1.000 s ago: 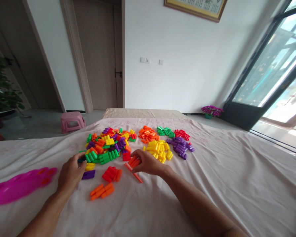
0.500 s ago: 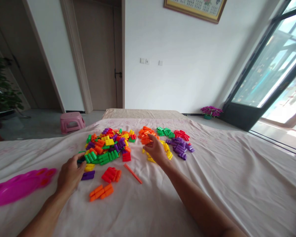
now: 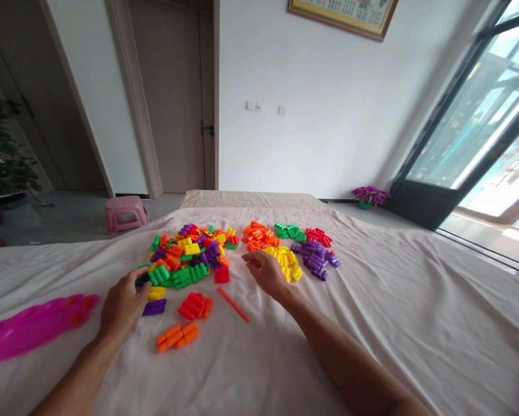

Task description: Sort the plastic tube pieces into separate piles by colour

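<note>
"Where are the blocks?"

"The mixed pile (image 3: 192, 254) lies on the cloth (image 3: 329, 358), left of centre. To its right sit the orange heap (image 3: 259, 235), yellow heap (image 3: 290, 266), green heap (image 3: 289, 231), red heap (image 3: 318, 236) and purple heap (image 3: 315, 258)."

"And the hands?"

"The left hand (image 3: 125, 303) is at the pile's left edge, fingers bent by a dark piece (image 3: 143, 281). They mostly hide it, so I can't tell whether they grip. The right hand (image 3: 266, 271), half curled, covers part of the yellow heap; whether anything is inside, I can't see."

"Anything cut off?"

"The magenta tray (image 3: 43, 326) on the left, and the framed picture (image 3: 341, 17) at the top."

"What differs?"

"The right hand is nearer the person than half a second ago, off the orange heap. The orange block it shows a second ago isn't visible there now, and the orange stick (image 3: 233, 304) lies fully bare. The left hand hasn't moved."
</note>
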A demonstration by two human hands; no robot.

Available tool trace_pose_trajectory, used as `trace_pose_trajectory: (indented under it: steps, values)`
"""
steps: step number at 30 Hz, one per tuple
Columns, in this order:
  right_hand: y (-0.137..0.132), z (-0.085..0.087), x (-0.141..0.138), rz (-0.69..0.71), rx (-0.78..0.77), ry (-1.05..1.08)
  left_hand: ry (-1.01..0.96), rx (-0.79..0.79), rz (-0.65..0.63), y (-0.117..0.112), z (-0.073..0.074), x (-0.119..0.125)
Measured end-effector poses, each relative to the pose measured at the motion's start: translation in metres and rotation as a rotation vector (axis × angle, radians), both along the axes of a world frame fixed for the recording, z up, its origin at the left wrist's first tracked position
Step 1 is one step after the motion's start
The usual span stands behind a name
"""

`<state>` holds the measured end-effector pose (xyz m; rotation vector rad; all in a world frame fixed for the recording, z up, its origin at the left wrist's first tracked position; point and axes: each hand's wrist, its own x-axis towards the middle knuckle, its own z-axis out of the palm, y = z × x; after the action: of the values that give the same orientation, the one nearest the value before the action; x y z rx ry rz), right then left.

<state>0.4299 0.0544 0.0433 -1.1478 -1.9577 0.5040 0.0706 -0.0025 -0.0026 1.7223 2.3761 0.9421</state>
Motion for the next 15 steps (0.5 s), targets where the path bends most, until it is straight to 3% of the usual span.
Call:
trace_pose_trajectory:
  steps: [7, 15]
  values:
    - [-0.020, -0.006, -0.016, 0.307, 0.111, -0.231, -0.007, 0.012, -0.011, 0.000, -0.002, -0.001]
    - [-0.030, -0.001, -0.030, 0.310, 0.126, -0.359, -0.011, 0.019, -0.005, 0.000, -0.001, -0.001]
